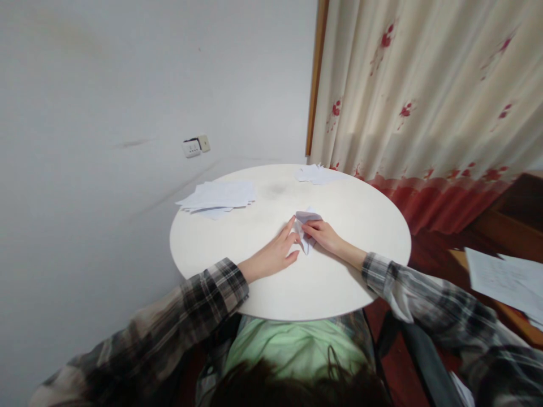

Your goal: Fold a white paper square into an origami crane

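A small folded sheet of white paper [307, 217] lies near the middle of the round white table [280, 299], with a flap raised and a pointed end toward me. My right hand [323, 233] pinches the flap from the right, thumb and fingers together on the paper. From the left, my left hand [280, 252] rests with its fingers spread, the fingertips touching the paper's left edge. Part of the paper is hidden under the fingers of my right hand.
A stack of white sheets [220, 195] lies at the table's left rear. Several smaller paper pieces [318, 174] are at the far edge. More papers [504, 280] lie on a wooden surface at right. A wall with sockets [192, 148] and a curtain [407, 85] stand behind.
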### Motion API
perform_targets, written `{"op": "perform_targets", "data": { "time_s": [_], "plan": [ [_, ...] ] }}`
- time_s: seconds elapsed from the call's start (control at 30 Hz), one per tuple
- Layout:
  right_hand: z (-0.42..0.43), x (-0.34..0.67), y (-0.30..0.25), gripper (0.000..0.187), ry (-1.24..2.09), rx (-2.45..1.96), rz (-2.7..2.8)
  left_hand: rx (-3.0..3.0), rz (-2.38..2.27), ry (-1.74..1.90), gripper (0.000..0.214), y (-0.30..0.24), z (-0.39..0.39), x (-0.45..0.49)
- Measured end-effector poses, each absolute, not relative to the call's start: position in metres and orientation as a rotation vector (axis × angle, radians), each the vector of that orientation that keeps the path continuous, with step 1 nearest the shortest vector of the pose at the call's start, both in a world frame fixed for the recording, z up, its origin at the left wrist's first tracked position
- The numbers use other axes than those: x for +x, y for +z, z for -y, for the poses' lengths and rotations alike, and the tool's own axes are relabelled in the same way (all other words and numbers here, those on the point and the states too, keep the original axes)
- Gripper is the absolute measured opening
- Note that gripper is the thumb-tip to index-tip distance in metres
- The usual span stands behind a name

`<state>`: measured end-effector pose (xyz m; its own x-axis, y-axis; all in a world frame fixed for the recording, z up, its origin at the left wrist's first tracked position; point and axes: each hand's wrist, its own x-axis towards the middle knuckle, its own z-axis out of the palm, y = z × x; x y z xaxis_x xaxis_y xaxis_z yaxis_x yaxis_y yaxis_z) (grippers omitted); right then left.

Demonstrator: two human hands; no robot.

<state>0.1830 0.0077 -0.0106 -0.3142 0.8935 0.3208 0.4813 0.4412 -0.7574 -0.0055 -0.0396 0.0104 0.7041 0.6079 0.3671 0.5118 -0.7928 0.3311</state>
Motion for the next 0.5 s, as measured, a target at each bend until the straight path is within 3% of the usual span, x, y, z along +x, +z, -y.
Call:
{"op": "perform_targets", "data": {
  "time_s": [0.5],
  "plan": [
    [-0.005,0.182,0.001,0.025,0.535,-1.316,2.079,2.478,-0.883,0.908,0.037,-0.003,0.019,-0.004]
  ]
}}
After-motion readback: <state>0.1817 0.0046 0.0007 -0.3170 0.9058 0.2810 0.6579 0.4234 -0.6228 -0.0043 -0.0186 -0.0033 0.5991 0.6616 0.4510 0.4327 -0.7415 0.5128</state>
